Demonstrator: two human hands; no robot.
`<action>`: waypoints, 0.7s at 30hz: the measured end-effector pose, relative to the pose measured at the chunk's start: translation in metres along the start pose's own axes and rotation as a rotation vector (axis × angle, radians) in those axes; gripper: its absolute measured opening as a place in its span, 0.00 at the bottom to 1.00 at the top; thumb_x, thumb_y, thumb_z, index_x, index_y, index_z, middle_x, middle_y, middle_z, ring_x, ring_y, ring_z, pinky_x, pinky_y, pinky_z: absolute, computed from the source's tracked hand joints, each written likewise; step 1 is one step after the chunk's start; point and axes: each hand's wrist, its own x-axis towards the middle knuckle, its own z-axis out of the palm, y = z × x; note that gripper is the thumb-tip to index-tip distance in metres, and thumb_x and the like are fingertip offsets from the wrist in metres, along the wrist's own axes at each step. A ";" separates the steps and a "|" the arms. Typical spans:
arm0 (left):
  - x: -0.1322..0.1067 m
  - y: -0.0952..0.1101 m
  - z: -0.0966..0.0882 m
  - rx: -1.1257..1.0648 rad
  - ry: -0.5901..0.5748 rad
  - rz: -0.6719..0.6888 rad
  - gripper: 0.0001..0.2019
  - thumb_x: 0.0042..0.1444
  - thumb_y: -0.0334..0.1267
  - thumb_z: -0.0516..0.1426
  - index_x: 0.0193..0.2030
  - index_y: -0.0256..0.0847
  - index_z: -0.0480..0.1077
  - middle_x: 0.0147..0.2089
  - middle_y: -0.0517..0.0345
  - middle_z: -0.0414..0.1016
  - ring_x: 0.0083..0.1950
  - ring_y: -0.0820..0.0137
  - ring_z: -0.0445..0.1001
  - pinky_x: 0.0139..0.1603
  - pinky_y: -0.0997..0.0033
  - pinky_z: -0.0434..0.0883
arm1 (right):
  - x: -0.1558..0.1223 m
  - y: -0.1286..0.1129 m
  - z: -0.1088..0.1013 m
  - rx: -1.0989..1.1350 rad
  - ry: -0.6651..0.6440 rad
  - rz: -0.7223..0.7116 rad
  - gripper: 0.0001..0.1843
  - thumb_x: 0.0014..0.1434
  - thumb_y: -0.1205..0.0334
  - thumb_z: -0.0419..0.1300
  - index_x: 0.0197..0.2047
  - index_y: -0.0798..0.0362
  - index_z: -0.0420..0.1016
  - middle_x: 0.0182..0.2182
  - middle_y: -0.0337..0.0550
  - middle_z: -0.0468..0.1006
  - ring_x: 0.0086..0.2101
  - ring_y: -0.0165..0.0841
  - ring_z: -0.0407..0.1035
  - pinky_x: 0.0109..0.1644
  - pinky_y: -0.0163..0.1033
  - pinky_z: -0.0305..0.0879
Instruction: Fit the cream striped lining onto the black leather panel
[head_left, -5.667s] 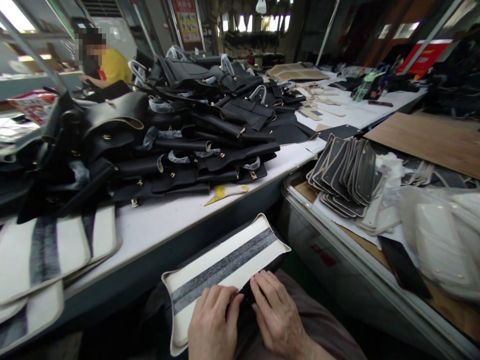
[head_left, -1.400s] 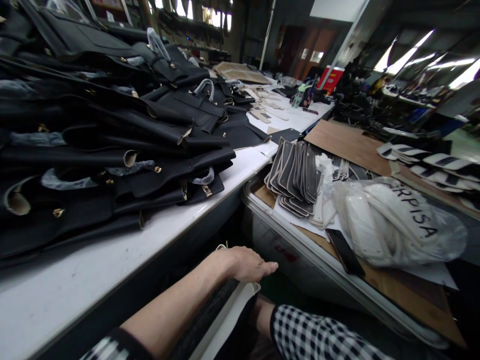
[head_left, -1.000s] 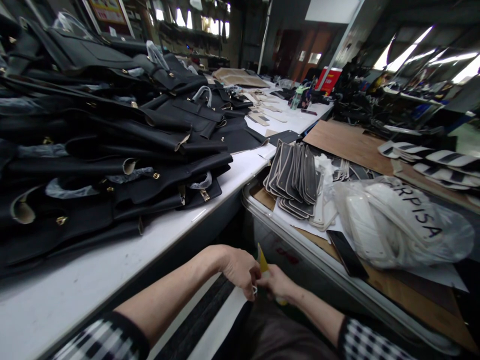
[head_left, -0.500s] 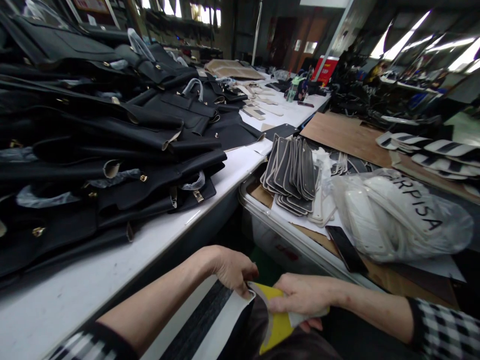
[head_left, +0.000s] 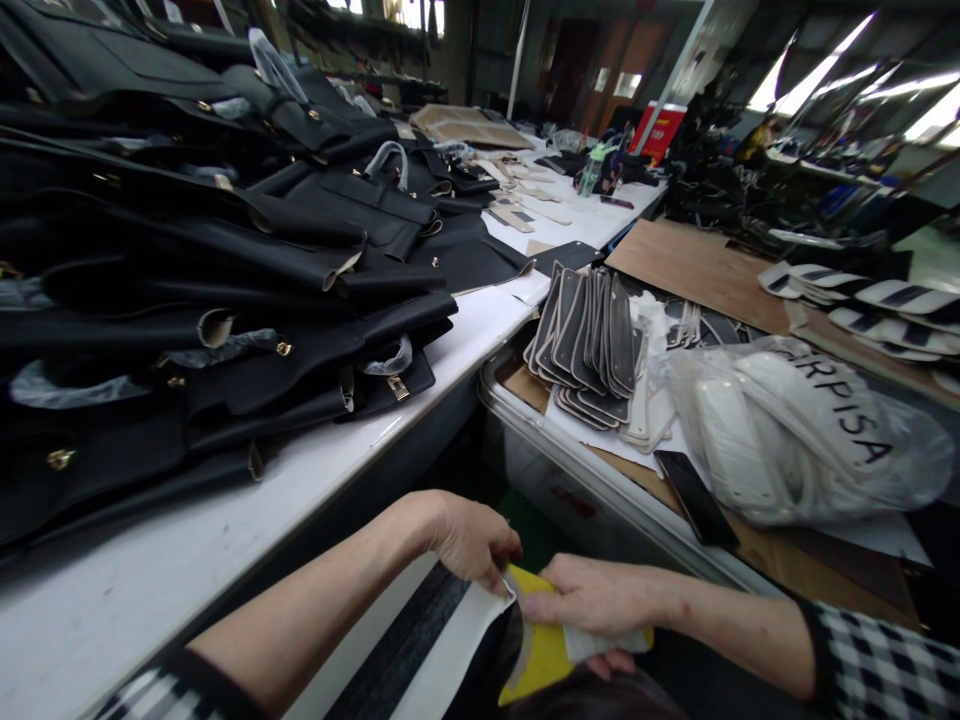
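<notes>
Low in the view, my left hand [head_left: 469,538] pinches the far corner of a white panel with a grey felt strip [head_left: 420,650] that lies along my lap. My right hand [head_left: 592,600] is closed on a yellow and white scraper-like piece [head_left: 544,655], pressing it against that same corner. Both wrists come out of checked sleeves. What lies under the panel is hidden.
A tall heap of black leather bag parts [head_left: 210,260] with gold fittings covers the white table [head_left: 135,590] on the left. To the right, a lower bench holds a fan of black oval pieces [head_left: 589,340], a clear printed bag [head_left: 802,435] and a dark phone [head_left: 694,498].
Over 5.7 s my view swung right. My left hand moved to the panel's far corner and my right hand brought in the yellow piece; in the last half second both barely shifted.
</notes>
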 end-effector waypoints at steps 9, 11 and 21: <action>-0.004 0.001 -0.002 0.044 -0.005 0.010 0.30 0.56 0.36 0.58 0.66 0.35 0.61 0.58 0.43 0.74 0.57 0.56 0.73 0.54 0.64 0.69 | 0.013 0.010 0.023 0.214 0.058 0.025 0.34 0.60 0.30 0.46 0.27 0.54 0.67 0.12 0.36 0.67 0.08 0.26 0.59 0.10 0.28 0.55; -0.005 0.001 -0.002 0.049 -0.003 0.017 0.30 0.55 0.34 0.58 0.66 0.33 0.61 0.58 0.43 0.74 0.58 0.57 0.73 0.55 0.65 0.69 | 0.015 0.007 0.030 0.256 0.093 0.049 0.33 0.61 0.32 0.46 0.27 0.54 0.67 0.11 0.35 0.67 0.08 0.26 0.57 0.10 0.27 0.54; -0.005 -0.009 -0.002 0.056 0.031 0.082 0.32 0.53 0.31 0.59 0.66 0.33 0.60 0.58 0.42 0.74 0.57 0.57 0.74 0.55 0.66 0.69 | 0.028 0.001 0.060 0.398 0.332 0.106 0.33 0.62 0.33 0.47 0.31 0.56 0.70 0.13 0.35 0.66 0.09 0.23 0.56 0.11 0.25 0.50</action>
